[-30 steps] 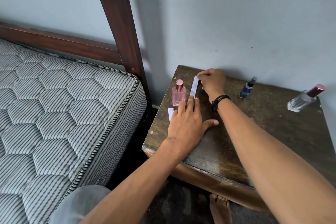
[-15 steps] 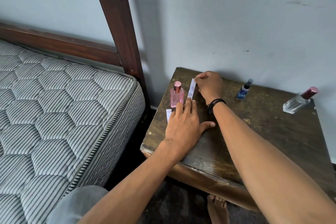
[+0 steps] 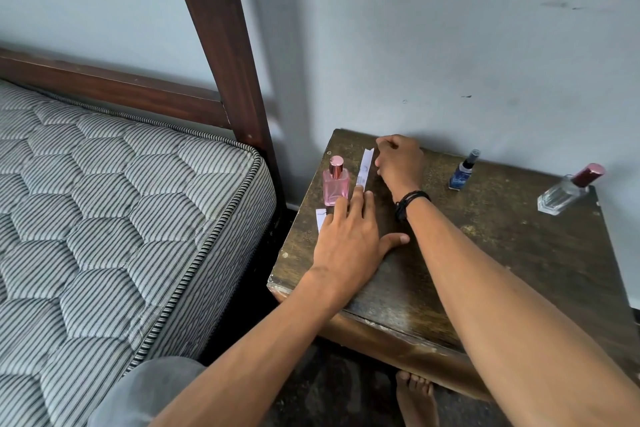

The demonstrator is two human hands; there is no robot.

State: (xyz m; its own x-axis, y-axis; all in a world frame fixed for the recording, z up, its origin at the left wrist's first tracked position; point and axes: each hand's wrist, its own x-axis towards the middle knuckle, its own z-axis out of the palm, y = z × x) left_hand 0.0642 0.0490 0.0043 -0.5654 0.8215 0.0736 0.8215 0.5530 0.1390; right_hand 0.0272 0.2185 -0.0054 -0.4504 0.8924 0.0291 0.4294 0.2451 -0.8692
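Observation:
A pink perfume bottle (image 3: 335, 185) with a rose-gold cap stands at the left of a dark wooden bedside table (image 3: 485, 253). A white paper strip (image 3: 365, 166) lies just right of it. My left hand (image 3: 349, 239) lies flat with straight fingers, its fingertips pressing the strip's near end. A second white strip (image 3: 320, 218) sticks out from under that hand's left side. My right hand (image 3: 398, 163), with a black wristband, has curled fingers at the first strip's far end and seems to pinch its corner.
A small blue spray bottle (image 3: 462, 172) stands near the wall. A clear bottle with a dark red cap (image 3: 568, 192) lies at the table's far right. A striped mattress (image 3: 121, 218) and dark bed post (image 3: 221, 45) are on the left. A bare foot (image 3: 415, 399) shows under the table.
Both hands stay where they were on the strip. Only the camera's view has shifted slightly.

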